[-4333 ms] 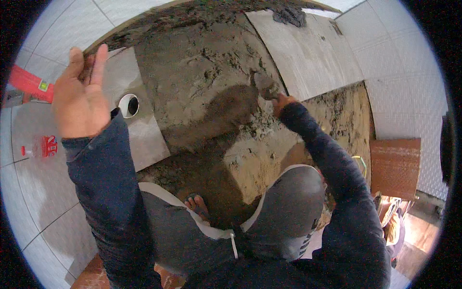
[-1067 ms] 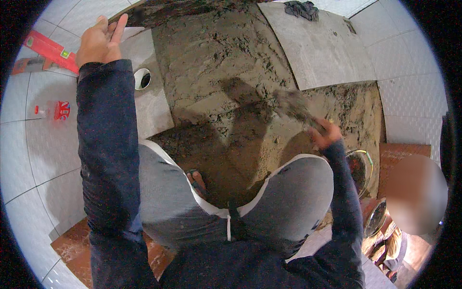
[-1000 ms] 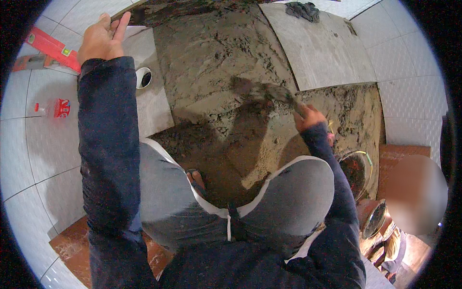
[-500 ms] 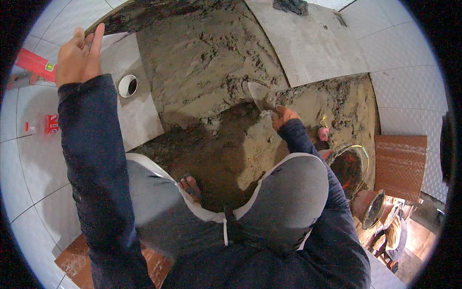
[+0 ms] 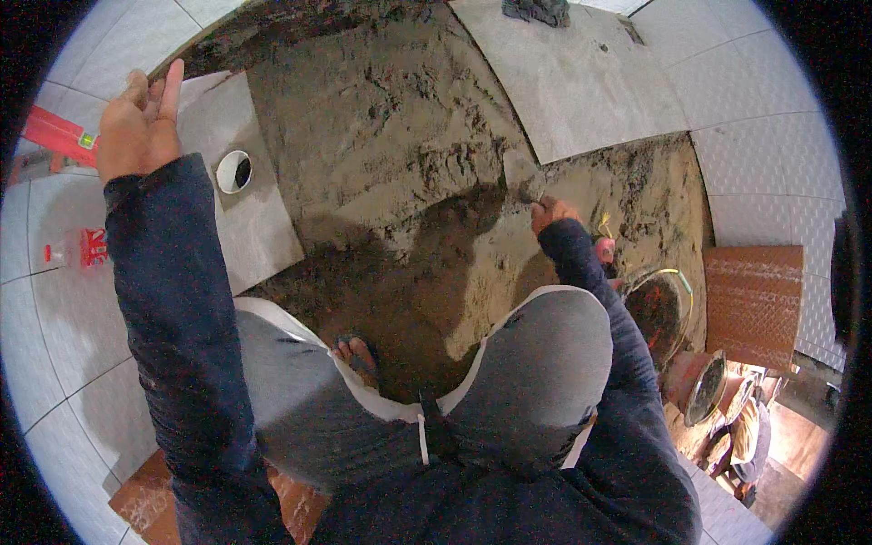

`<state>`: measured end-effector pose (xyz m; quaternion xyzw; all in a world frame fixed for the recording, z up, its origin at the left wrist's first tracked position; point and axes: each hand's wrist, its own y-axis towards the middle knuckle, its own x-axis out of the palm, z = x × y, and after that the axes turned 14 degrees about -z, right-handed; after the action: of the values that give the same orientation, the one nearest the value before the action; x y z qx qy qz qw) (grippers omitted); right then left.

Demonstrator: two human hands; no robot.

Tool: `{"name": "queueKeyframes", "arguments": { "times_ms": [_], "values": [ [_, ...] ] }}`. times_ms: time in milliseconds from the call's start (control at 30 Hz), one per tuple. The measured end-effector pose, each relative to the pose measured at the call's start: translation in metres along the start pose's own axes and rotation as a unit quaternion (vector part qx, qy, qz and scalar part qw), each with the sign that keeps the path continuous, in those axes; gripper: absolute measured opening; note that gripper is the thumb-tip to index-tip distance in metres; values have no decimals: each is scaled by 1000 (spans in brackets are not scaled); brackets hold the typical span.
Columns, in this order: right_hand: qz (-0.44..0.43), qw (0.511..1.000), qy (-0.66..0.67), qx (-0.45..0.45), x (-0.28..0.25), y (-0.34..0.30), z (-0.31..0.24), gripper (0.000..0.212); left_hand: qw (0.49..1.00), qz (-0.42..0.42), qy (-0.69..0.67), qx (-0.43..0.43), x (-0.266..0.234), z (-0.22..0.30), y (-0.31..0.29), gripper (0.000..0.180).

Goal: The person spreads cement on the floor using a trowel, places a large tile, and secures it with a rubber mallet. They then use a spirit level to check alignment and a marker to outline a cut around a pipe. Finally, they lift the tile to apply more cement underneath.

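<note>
Trowel (image 5: 521,175) in right hand (image 5: 554,215), at the mortar (image 5: 372,136)

Right hand: fingers closed around the trowel's handle; trowel located at the mortar's right side. Left hand (image 5: 141,130): raised left of the mortar, fingers extended, nothing visible in its grasp; contact with anything cannot be confirmed. Grey tiles: 2. The left tile (image 5: 263,227) borders the mortar and has 1 white pipe (image 5: 223,174) in it; the right tile (image 5: 590,86) lies at the mortar's upper right, 1 dark cloth (image 5: 536,11) on it. Red level (image 5: 59,134): farther left of the mortar.

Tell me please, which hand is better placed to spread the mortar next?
Probably the right hand: it holds the trowel at the mortar. The left hand is near the red level.
</note>
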<state>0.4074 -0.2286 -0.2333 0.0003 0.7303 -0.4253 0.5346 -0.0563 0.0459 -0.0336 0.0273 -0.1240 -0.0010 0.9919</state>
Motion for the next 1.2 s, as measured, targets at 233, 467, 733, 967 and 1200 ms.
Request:
{"name": "queueKeyframes", "arguments": {
  "times_ms": [233, 467, 733, 967, 1200],
  "values": [
    [8, 997, 71, 34, 9, 15, 5, 44, 999, 8, -48, -14, 5, -4, 3, 54],
    [3, 997, 50, 52, 19, 40, 13, 47, 1000, -13, 26, -8, 9, -6, -1, 54],
    [-23, 999, 11, 34, -9, 17, -24, 49, 974, -61, 215, -26, 0, 11, -7, 53],
    [-112, 982, -152, -10, 7, 68, 24, 49, 999, -25, -7, 34, 36, 11, -23, 39],
    [-79, 995, 61, 16, 19, 78, -19, 48, 998, 36, -39, -23, 22, 13, -10, 31]
  ]
}}
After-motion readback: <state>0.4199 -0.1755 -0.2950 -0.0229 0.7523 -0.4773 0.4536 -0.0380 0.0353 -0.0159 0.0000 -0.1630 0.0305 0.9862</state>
